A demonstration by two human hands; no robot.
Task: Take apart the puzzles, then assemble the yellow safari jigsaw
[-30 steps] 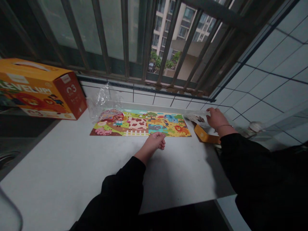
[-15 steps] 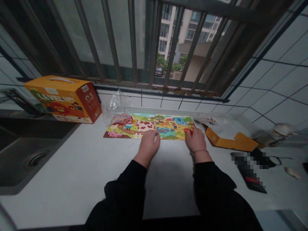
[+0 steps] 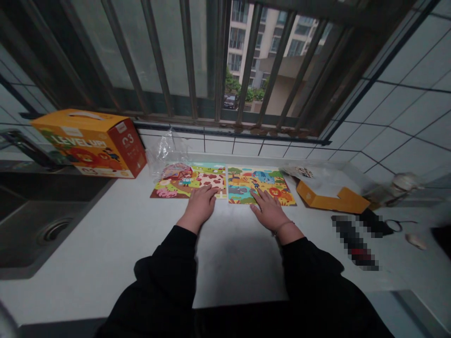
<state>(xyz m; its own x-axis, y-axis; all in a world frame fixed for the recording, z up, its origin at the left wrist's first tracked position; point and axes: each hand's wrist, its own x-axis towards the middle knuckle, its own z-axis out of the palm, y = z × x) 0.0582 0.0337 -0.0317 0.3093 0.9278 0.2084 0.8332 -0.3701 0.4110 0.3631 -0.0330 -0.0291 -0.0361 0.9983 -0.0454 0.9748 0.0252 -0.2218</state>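
A colourful jigsaw picture lies on the white counter (image 3: 116, 244) under the barred window, split into a left half (image 3: 183, 180) and a right half (image 3: 257, 183) with a narrow gap between them. My left hand (image 3: 199, 206) lies flat with fingers stretched on the lower edge of the left half. My right hand (image 3: 269, 211) lies flat, fingers spread, on the lower edge of the right half. Both sleeves are black.
An orange puzzle box (image 3: 88, 143) stands at the back left beside a crumpled clear bag (image 3: 164, 152). An orange cardboard insert (image 3: 331, 199) and a plastic bag lie at the right, then dark items and a jar (image 3: 396, 185). A sink (image 3: 38, 225) is at the left.
My right hand came from the orange insert to the puzzle. Both hands now lie flat, and the puzzle has come apart into two halves with a gap.
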